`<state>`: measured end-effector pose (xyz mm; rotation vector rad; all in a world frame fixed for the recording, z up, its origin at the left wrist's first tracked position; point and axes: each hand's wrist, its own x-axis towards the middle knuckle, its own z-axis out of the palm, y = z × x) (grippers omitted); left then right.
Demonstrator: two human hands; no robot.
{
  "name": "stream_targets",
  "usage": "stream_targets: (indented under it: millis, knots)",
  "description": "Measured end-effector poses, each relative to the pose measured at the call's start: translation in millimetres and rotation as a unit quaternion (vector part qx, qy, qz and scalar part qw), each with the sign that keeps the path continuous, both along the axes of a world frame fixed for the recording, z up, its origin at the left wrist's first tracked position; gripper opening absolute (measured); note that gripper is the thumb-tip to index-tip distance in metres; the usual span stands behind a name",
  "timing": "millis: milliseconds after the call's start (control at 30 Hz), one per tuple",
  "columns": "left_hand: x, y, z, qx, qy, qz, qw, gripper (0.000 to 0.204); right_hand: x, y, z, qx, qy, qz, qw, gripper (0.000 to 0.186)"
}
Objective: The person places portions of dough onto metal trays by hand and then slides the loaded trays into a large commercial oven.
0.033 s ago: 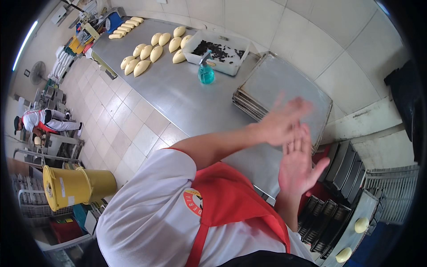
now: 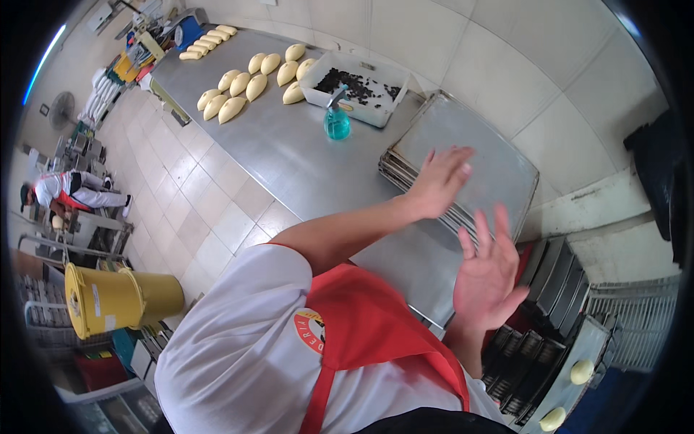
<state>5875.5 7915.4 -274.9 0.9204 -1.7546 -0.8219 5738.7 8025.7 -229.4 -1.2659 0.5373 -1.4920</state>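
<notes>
Both of my hands are raised over the near end of the metal table (image 2: pixel 289 170), and neither holds anything. My left hand (image 2: pixel 439 182) has its fingers stretched out, above the near edge of a stack of flat metal baking trays (image 2: pixel 481 155). Closer to me, my right hand (image 2: pixel 491 282) shows its palm with the fingers and thumb spread. A gap separates the two hands. Left of the trays stand a spray bottle (image 2: pixel 337 124) with teal liquid and a white plastic bin (image 2: pixel 370 116) with dark crumbly bits inside.
Several pale pointed dough pieces (image 2: pixel 232 110) and small dough rolls (image 2: pixel 210 43) lie farther along the table. At right are dark baking pans (image 2: pixel 522 365) and a tray with pale dough balls (image 2: pixel 581 372). A yellow bucket (image 2: pixel 119 300) and a bending co-worker (image 2: pixel 61 189) are at left.
My hands have come apart; their fingers met or overlapped in the earlier frame. My left hand has shifted left, and the fingers of my right hand have spread.
</notes>
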Motion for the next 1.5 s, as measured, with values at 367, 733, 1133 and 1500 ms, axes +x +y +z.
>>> stream_targets:
  millis: [367,733,1133,1500]
  knots:
    - [176,59,27,-0.187,-0.210,0.061,0.958,0.062,201,-62,-87,0.213,-0.085,0.260,0.938,0.071]
    - [622,-50,-124,0.092,-0.312,0.343,0.881,0.073,495,-207,-147,0.198,0.358,0.079,0.909,0.058]
    - [755,-187,-131,0.195,-0.560,0.019,0.805,0.089,649,-389,-227,0.364,0.616,-0.294,0.634,0.093]
    - [745,-135,-134,0.108,-0.372,0.261,0.884,0.081,615,-361,-218,0.371,0.304,-0.185,0.858,0.075]
